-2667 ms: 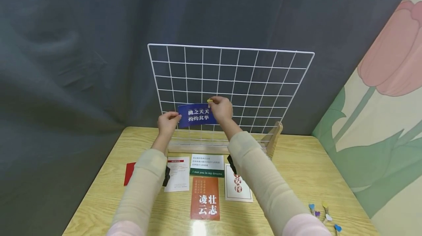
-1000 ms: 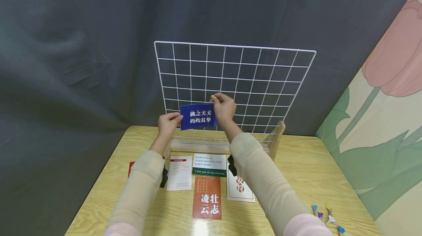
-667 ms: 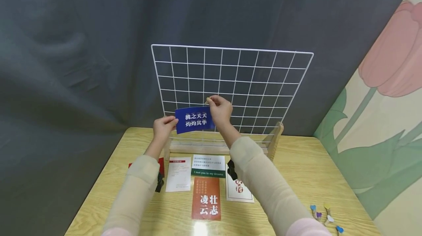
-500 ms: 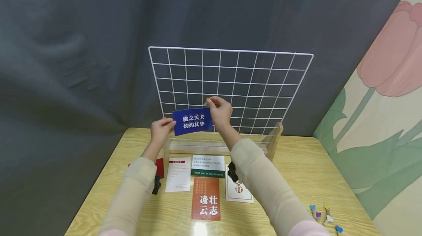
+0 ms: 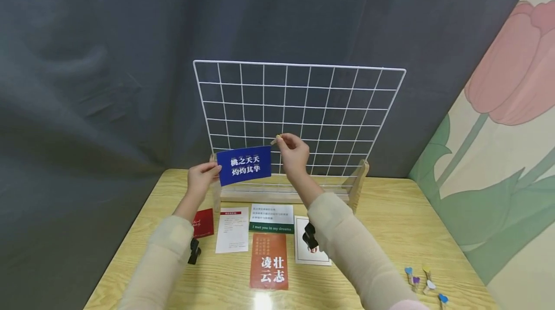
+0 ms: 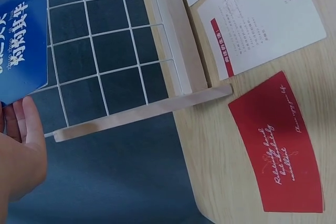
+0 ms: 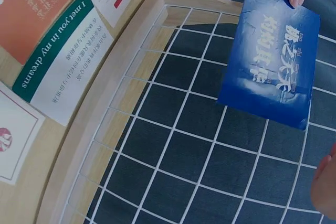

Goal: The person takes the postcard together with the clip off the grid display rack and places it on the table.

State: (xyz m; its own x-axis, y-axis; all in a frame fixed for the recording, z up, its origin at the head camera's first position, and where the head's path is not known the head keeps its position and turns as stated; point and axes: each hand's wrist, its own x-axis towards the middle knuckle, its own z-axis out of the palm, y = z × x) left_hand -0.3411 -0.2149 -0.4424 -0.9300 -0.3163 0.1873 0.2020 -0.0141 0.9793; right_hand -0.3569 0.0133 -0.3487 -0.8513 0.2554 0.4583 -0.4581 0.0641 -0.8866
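My left hand [image 5: 200, 182] pinches the left edge of a blue card [image 5: 244, 164] with white Chinese characters. The card tilts slightly, its right end higher, in front of the lower left of a white wire grid [image 5: 299, 103]. Between the thumb and fingertips of my right hand [image 5: 296, 153] is a small wooden clothespin [image 5: 276, 139] with a yellow top. It sits just beyond the card's upper right corner, apart from it. In the right wrist view, a gap separates the card [image 7: 270, 59] from my right hand [image 7: 325, 187], which is mostly cut off.
The grid stands in a wooden base [image 5: 260, 196]. Before it lie a red card [image 5: 204, 223], a white card [image 5: 232, 230], a green-and-white card [image 5: 271, 218], an orange card [image 5: 269, 262] and a framed-print card [image 5: 303, 245]. Several heart-topped clothespins [image 5: 416, 281] lie at right.
The blue card has moved left, down and away from the grid with my left hand. My right hand, earlier over the card's right end, is now apart from it, still holding the clothespin.
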